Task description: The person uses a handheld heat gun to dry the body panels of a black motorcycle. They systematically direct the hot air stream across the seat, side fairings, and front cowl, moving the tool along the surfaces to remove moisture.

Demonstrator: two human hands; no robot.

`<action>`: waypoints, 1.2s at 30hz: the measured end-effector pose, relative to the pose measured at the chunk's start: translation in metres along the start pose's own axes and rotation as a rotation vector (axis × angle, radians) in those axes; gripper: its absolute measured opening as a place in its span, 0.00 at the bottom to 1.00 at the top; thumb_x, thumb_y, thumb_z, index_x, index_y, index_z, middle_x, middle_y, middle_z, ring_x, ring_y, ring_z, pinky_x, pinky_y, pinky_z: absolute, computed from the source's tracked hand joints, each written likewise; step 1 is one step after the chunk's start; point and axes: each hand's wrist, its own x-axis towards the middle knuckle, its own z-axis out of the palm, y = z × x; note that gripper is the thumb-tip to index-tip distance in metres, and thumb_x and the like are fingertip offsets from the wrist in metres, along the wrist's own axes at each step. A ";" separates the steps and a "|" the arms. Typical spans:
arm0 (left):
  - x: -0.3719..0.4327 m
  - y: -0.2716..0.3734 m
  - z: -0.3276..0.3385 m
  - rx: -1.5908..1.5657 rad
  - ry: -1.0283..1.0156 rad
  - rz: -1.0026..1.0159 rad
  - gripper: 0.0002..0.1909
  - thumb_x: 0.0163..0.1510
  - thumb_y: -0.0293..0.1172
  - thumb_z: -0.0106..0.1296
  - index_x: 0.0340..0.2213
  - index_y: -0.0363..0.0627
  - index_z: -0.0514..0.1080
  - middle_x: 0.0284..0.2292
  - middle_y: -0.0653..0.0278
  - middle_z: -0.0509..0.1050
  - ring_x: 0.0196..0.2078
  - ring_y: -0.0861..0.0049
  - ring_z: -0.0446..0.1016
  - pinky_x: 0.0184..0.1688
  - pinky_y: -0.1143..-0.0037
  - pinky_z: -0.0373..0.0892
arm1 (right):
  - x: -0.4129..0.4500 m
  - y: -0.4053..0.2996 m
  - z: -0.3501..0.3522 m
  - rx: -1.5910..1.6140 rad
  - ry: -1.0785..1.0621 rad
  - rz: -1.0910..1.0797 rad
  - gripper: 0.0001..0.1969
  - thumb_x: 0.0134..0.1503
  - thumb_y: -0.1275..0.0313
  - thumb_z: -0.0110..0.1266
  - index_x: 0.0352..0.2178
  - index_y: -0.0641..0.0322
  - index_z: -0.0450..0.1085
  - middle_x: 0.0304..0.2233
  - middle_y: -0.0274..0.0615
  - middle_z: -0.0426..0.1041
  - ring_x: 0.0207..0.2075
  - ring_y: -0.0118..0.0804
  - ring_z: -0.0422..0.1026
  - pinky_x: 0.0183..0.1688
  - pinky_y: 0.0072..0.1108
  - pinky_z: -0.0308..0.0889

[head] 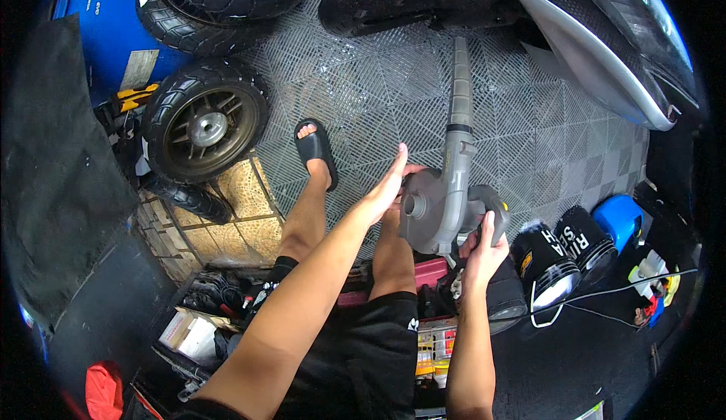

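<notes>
A grey handheld electric blower [435, 207] is in front of me, its long nozzle pointing away over the grey slatted floor. My right hand [485, 247] is wrapped around its dark rear handle. At the left side of the round fan housing is my left hand [391, 184], thumb raised and some fingers partly hidden behind the housing. Whether those fingers bear the blower's weight or only touch it cannot be told. The blower's cord is not plainly visible.
Motorcycle wheels with tyres [207, 128] lie at the upper left beside a blue drum [108, 23]. A motorcycle fairing [590, 51] is at the upper right. Black buckets [544, 261] and a blue container [618, 221] stand right. A thin cable [618, 281] crosses there. An open box [195, 335] lies lower left.
</notes>
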 end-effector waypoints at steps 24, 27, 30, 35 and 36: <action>0.033 -0.005 -0.037 0.091 0.336 0.163 0.50 0.55 0.73 0.23 0.51 0.35 0.68 0.53 0.47 0.67 0.58 0.62 0.64 0.60 0.69 0.55 | 0.036 0.007 0.048 -0.020 -0.039 0.170 0.23 0.56 0.49 0.55 0.29 0.63 0.68 0.12 0.27 0.57 0.11 0.22 0.56 0.14 0.17 0.53; 0.034 -0.002 -0.038 0.125 0.355 0.156 0.51 0.54 0.74 0.23 0.52 0.34 0.67 0.55 0.45 0.65 0.60 0.61 0.62 0.62 0.69 0.54 | 0.037 0.008 0.049 0.009 -0.027 0.181 0.24 0.56 0.49 0.55 0.29 0.63 0.68 0.12 0.27 0.57 0.11 0.22 0.56 0.14 0.17 0.53; 0.032 0.004 -0.035 0.199 0.404 0.134 0.51 0.54 0.74 0.23 0.53 0.34 0.66 0.56 0.45 0.64 0.61 0.60 0.61 0.62 0.69 0.53 | 0.038 0.007 0.051 0.014 -0.020 0.201 0.24 0.55 0.48 0.56 0.30 0.63 0.69 0.12 0.27 0.57 0.11 0.22 0.56 0.14 0.17 0.52; 0.029 0.006 -0.038 0.200 0.466 0.112 0.51 0.55 0.73 0.22 0.53 0.34 0.66 0.56 0.46 0.64 0.60 0.59 0.61 0.62 0.69 0.53 | 0.038 -0.007 0.057 -0.061 -0.074 0.226 0.25 0.55 0.48 0.55 0.30 0.63 0.68 0.12 0.28 0.58 0.11 0.22 0.57 0.14 0.17 0.52; 0.029 0.004 -0.041 0.192 0.481 0.098 0.51 0.54 0.73 0.22 0.53 0.35 0.66 0.56 0.46 0.65 0.60 0.59 0.61 0.62 0.69 0.52 | 0.039 -0.011 0.060 -0.093 -0.089 0.213 0.24 0.55 0.48 0.55 0.29 0.63 0.68 0.12 0.28 0.58 0.11 0.22 0.57 0.14 0.17 0.53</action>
